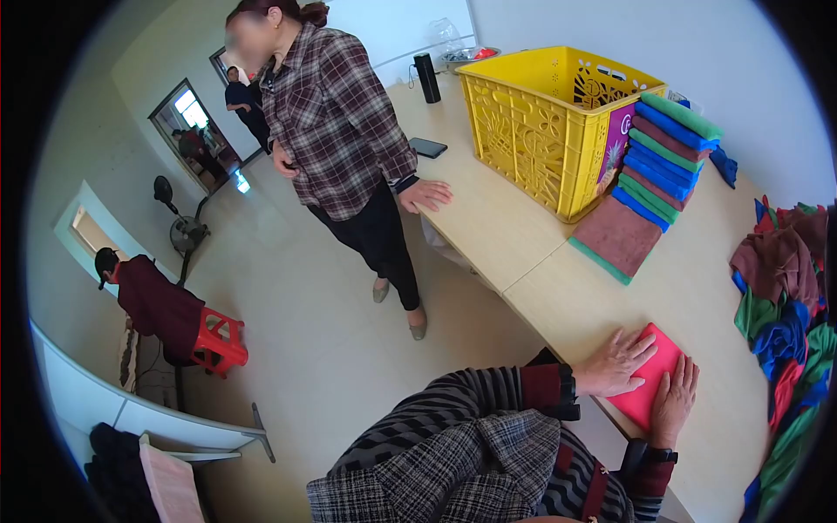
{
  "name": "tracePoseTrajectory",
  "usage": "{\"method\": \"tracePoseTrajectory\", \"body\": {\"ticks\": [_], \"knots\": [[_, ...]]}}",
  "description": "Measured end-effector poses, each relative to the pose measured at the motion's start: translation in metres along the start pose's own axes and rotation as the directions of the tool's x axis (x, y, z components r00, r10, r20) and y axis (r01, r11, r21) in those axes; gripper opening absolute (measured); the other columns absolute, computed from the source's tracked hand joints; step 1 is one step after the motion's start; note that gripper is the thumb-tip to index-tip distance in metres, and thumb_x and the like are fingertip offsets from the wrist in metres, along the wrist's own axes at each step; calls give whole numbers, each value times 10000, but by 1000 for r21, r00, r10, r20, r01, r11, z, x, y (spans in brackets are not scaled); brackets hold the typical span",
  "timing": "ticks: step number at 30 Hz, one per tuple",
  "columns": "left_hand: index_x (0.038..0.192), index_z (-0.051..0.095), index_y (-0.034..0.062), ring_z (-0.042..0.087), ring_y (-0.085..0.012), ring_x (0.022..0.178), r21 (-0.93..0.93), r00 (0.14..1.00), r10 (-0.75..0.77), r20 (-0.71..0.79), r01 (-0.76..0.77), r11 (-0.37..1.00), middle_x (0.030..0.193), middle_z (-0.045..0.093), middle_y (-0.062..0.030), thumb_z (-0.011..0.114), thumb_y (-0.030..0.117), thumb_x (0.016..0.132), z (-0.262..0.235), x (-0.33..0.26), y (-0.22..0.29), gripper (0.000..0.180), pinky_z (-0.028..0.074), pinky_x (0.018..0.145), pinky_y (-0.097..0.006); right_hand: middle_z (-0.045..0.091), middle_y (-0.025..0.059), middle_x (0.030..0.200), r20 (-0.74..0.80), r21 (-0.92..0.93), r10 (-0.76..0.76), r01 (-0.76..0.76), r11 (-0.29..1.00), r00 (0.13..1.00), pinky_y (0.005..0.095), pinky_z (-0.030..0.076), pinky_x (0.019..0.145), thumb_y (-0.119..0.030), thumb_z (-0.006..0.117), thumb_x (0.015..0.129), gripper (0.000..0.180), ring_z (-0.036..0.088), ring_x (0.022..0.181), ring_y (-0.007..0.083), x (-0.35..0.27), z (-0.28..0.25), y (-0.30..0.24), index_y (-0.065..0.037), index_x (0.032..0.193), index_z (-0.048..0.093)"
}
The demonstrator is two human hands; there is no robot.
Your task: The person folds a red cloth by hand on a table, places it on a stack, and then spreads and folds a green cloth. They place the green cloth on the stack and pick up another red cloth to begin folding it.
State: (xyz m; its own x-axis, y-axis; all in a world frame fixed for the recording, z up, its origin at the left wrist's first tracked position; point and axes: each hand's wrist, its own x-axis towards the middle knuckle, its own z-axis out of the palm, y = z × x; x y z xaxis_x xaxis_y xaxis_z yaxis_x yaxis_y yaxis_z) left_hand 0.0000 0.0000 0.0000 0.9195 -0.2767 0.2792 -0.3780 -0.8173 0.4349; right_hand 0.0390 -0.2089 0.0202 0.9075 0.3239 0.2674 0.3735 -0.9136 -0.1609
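Note:
A folded red cloth (pixel 646 381) lies flat on the light wooden table (pixel 558 261), close to its near edge. My left hand (pixel 615 363) rests on the cloth's left side, palm down with fingers stretched out. On its right side lies my right hand (pixel 676 397), also flat, fingers straight and close together. Beyond my hands a leaning stack of folded cloths (pixel 658 174) in brown, green and blue rises against a crate, with a brown cloth (pixel 621 225) at its near end.
A yellow plastic crate (pixel 523 139) stands behind the stack. Loose crumpled cloths (pixel 785 305) pile along the right side. A person in a plaid shirt (pixel 336 122) leans a hand on the table, near a phone (pixel 428 147) and a black cylinder (pixel 426 78). Another person (pixel 161 301) sits at left.

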Motion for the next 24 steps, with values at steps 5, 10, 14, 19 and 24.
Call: {"method": "tracePoseTrajectory", "body": {"ticks": [5, 10, 14, 19, 24], "knots": [[1538, 387, -3, 228, -393, 1533, 103, 989, 61, -136, -47, 994, 1645, 266, -207, 593, 505, 949, 1, 3, 13, 805, 121, 1227, -642, 388, 167, 1601, 4, 15, 10, -10, 1000, 1000, 474, 284, 1215, -293, 442, 1063, 538, 309, 1507, 350, -4, -5, 3, -81, 1555, 400], [1522, 405, -15, 236, -371, 1535, 41, 984, 137, -110, -133, 990, 1628, 306, -200, 583, 496, 958, -16, 22, 40, 782, 100, 1244, -617, 389, 146, 1607, 9, -38, -3, 3, 999, 1000, 459, 282, 1217, -298, 452, 1063, 538, 295, 1517, 338, -5, 6, 10, -68, 1547, 412], [1496, 446, -27, 269, -389, 1518, 37, 985, 151, -80, -149, 988, 1581, 385, -226, 547, 540, 966, 10, 25, 30, 783, 80, 1245, -612, 384, 129, 1614, 28, 15, 13, -13, 1000, 1000, 454, 273, 1222, -305, 453, 1064, 537, 283, 1526, 332, -3, -2, -1, -64, 1542, 421], [1480, 469, -36, 295, -397, 1506, 72, 977, 182, -112, -174, 982, 1560, 420, -236, 513, 572, 973, 18, 29, 28, 793, 70, 1246, -606, 386, 125, 1614, 14, 26, 49, -49, 998, 999, 453, 266, 1225, -315, 449, 1063, 537, 278, 1528, 327, -4, -3, 5, -60, 1536, 428], [1483, 469, -35, 276, -391, 1516, 14, 986, 149, -80, -149, 989, 1573, 404, -237, 507, 571, 977, 13, 27, 29, 790, 63, 1251, -597, 386, 125, 1613, 31, 31, 72, -73, 997, 997, 452, 266, 1225, -313, 449, 1062, 535, 276, 1529, 322, -4, -1, 7, -57, 1533, 432]]}}
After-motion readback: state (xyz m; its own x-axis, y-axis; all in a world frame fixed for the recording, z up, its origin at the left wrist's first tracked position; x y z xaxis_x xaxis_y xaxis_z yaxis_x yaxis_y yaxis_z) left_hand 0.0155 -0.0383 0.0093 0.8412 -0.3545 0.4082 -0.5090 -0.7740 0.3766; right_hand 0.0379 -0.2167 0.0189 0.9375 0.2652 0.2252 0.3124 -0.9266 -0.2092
